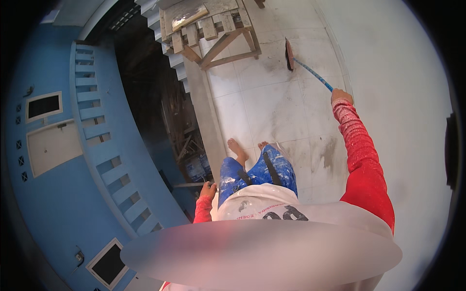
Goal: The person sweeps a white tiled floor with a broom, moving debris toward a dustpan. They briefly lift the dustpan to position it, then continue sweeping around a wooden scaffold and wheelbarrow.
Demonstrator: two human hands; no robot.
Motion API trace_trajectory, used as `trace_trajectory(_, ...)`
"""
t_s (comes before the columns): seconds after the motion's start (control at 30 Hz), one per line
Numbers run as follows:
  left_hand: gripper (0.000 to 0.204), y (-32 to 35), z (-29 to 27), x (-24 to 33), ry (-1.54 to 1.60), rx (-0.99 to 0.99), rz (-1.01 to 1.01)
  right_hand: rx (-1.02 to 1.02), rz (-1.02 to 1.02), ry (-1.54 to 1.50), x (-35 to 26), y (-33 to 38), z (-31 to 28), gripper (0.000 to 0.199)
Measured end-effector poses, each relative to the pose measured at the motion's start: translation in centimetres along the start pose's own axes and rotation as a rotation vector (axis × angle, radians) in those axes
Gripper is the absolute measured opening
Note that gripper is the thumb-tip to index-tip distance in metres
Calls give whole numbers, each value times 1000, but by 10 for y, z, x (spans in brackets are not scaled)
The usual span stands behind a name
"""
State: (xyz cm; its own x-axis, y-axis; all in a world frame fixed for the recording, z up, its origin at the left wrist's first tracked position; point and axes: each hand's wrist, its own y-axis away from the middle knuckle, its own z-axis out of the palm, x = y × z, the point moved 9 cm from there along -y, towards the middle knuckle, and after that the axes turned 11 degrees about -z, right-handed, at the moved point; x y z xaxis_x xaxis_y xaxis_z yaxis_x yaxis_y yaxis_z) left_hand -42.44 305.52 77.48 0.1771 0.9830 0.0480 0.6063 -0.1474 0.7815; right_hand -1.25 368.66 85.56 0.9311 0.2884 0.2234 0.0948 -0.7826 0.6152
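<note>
My right hand [341, 95], at the end of a stretched red sleeve, is closed round the blue handle of a broom [315, 75]. The broom's reddish head with dark bristles [290, 55] rests on the pale tiled floor [272, 104], among grey dust smears. Low on the left, beside my blue shorts, my left hand [207, 190] has its fingers curled. A small dark thing shows at those fingers, too small to name. A thin pale bar [187, 185] runs just left of that hand.
A rough wooden trestle bench [225, 36] with a board on it stands ahead. A white wall [393, 72] bounds the right. On the left, a low ledge [196, 92] edges the floor above a dark gap, with a blue building and railing [92, 114] beyond.
</note>
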Motion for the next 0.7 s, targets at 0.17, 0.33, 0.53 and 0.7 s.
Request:
trace_trajectory(0.17, 67, -60, 21, 27, 340, -661, -313, -169, 208, -363, 75, 162, 96, 35)
trace_trajectory(0.33, 52, -155, -93, 162, -354, -221, 271, -430, 175, -615, 41, 328, 228, 36)
trace_trajectory(0.53, 40, -168, -209, 441, -185, 164, 866, -743, 846, -1661, -138, 458, 319, 19)
trace_trajectory(0.7, 41, -202, -238, 511, -362, 199, 970, -833, 510, -1375, -258, 299, 389, 11)
